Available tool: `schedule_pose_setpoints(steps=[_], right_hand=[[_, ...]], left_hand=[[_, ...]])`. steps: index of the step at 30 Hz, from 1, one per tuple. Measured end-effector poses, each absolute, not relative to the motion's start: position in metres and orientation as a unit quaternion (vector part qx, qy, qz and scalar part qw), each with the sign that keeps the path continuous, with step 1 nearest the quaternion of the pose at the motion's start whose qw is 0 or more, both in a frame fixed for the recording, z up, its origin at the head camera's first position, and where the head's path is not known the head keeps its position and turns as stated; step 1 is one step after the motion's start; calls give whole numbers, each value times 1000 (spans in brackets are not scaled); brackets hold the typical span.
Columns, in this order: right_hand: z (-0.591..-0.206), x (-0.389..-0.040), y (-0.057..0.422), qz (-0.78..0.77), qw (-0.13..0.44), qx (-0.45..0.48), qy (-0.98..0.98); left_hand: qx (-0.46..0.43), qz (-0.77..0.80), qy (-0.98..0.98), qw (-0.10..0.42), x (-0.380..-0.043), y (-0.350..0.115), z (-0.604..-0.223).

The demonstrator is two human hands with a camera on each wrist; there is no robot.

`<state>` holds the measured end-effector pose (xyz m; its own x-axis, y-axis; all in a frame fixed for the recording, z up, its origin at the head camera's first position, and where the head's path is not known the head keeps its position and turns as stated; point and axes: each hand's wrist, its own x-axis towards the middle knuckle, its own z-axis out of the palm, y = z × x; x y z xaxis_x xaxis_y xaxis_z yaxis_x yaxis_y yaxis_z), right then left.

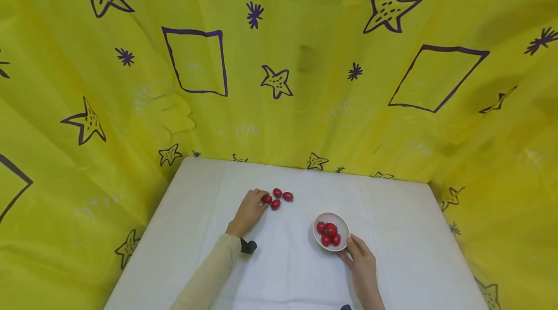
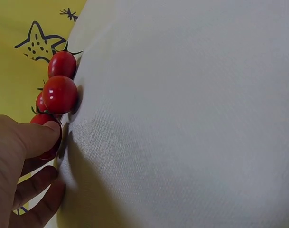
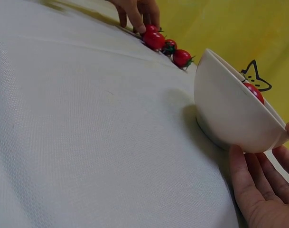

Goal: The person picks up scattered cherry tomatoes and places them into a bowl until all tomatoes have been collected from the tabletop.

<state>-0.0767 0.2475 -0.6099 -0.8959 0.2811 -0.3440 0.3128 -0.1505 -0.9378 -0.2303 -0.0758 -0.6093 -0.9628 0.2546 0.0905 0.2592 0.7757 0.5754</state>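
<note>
My left hand (image 1: 249, 210) pinches a red cherry tomato (image 1: 267, 199) between thumb and fingers, low over the white cloth. In the left wrist view the thumb lies across this tomato, hiding part of it. Close beside it are three more cherry tomatoes (image 1: 276, 204) with green stems. My right hand (image 1: 362, 264) holds a small white bowl (image 1: 342, 226) at its right side, thumb at the rim and fingers against the lower wall. Inside the bowl lie several cherry tomatoes (image 1: 331, 229). From the right wrist the bowl appears side-on, most of its contents hidden by the wall.
A white cloth (image 1: 279, 261) covers the table. Yellow curtain (image 1: 305, 121) with drawn stars and squares hangs along the table's back and sides. A black strap (image 1: 248, 246) sits at the left wrist.
</note>
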Motion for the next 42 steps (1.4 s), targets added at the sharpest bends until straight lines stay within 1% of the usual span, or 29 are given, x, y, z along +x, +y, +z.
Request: schedule_pose_setpoints(steps=[4, 11, 16, 19, 27, 39, 42], right_hand=[[-609, -78, 248, -723, 12, 227, 652], [-610, -77, 247, -721, 11, 227, 654], [-610, -77, 248, -721, 9, 226, 655], [-610, -77, 248, -720, 8, 229, 655], [-610, -76, 246, -722, 7, 237, 650], [-611, -76, 245, -720, 5, 235, 653], [-611, -76, 245, -719, 7, 235, 654]], left_hand=[[-140, -307, -941, 8, -231, -78, -609], [-122, -309, -943, -8, -229, -80, -612], [-119, -325, -938, -8, -222, -76, -603], [-124, -336, -934, -4, -215, -72, -597], [-157, -350, -923, 30, -201, -61, -589], [-183, -368, -911, 30, -180, -35, -579], [-201, -364, -908, 39, -176, -28, -577]])
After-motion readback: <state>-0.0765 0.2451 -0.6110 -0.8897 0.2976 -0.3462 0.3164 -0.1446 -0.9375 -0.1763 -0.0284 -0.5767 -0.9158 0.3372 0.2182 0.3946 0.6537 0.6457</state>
